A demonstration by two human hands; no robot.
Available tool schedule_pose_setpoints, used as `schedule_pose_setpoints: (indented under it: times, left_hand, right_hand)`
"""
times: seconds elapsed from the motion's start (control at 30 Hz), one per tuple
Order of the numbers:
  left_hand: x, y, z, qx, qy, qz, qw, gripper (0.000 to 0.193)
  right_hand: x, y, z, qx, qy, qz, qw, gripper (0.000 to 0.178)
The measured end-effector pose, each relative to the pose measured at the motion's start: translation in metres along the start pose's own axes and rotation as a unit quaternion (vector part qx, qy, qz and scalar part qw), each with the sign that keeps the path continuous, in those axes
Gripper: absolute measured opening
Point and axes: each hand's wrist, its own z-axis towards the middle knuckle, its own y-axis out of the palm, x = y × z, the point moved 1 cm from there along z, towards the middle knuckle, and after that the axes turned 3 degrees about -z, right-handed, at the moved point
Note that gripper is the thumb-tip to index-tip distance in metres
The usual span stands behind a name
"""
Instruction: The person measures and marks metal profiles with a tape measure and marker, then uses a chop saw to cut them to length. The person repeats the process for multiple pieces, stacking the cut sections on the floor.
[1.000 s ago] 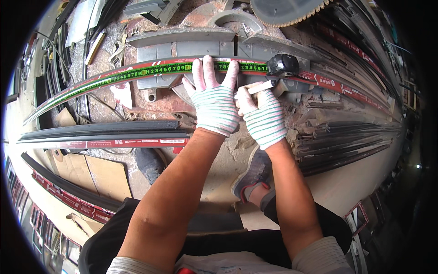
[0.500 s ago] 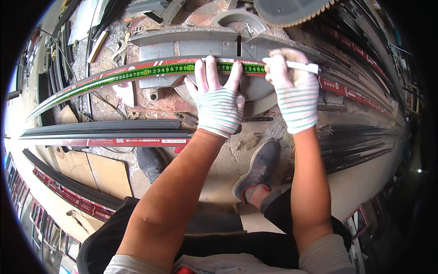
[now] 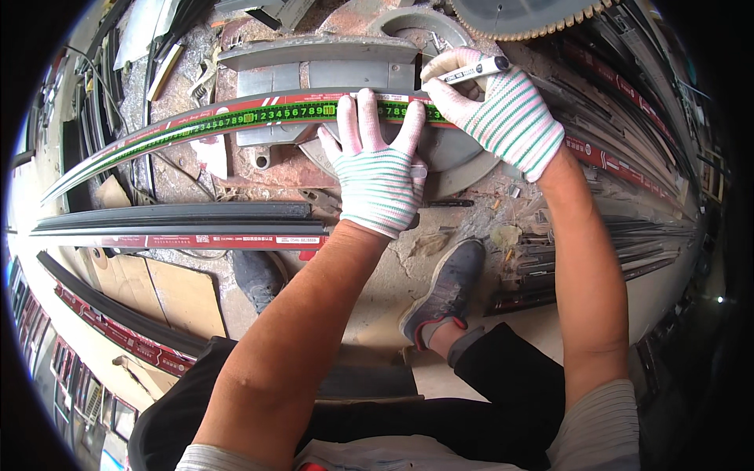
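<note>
My left hand (image 3: pixel 377 177), in a white glove with green stripes, lies with fingers spread on a green tape measure (image 3: pixel 287 113). The tape runs along a red-and-grey profile bar (image 3: pixel 204 110) laid across the saw base. A small pale piece (image 3: pixel 419 170) sticks out at the thumb side of this hand; how it is held is hidden. My right hand (image 3: pixel 503 110), gloved alike, is closed around a white marker pen (image 3: pixel 475 71) with a dark end. Its fingertips are at the bar's far edge, just right of my left hand.
A toothed circular saw blade (image 3: pixel 526 16) hangs at the far right, beyond the grey saw fence (image 3: pixel 322 51). Dark profile bars (image 3: pixel 181 213) lie nearer on the left, above a cardboard sheet (image 3: pixel 184 294). More bars (image 3: pixel 620 161) are stacked at right. My shoes (image 3: pixel 448 282) stand below.
My right hand has shifted up and slightly left with the marker pen, which now tilts upward to the right. The right forearm has swung outward. My left hand stays on the tape.
</note>
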Motion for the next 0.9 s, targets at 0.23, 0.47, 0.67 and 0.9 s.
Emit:
schedule_pose_setpoints:
  times: [0.23, 0.47, 0.67, 0.9]
  left_hand:
    - [-0.001, 0.003, 0.001, 0.020, 0.008, -0.001, 1.000, 0.082]
    - [0.000, 0.002, 0.000, 0.031, 0.015, 0.001, 0.999, 0.077]
    - [0.000, 0.004, 0.000, 0.047, 0.025, 0.007, 0.999, 0.073]
    - [-0.004, 0.007, -0.001, 0.032, 0.023, 0.022, 0.999, 0.088]
  right_hand:
    - [0.006, 0.002, 0.014, -0.066, 0.022, 0.005, 0.998, 0.022]
    - [0.010, -0.008, 0.021, -0.113, -0.024, -0.073, 0.991, 0.021]
    - [0.024, -0.013, 0.030, -0.153, -0.073, -0.087, 0.982, 0.022]
    - [0.011, -0.016, 0.026, -0.131, -0.088, -0.155, 0.975, 0.020]
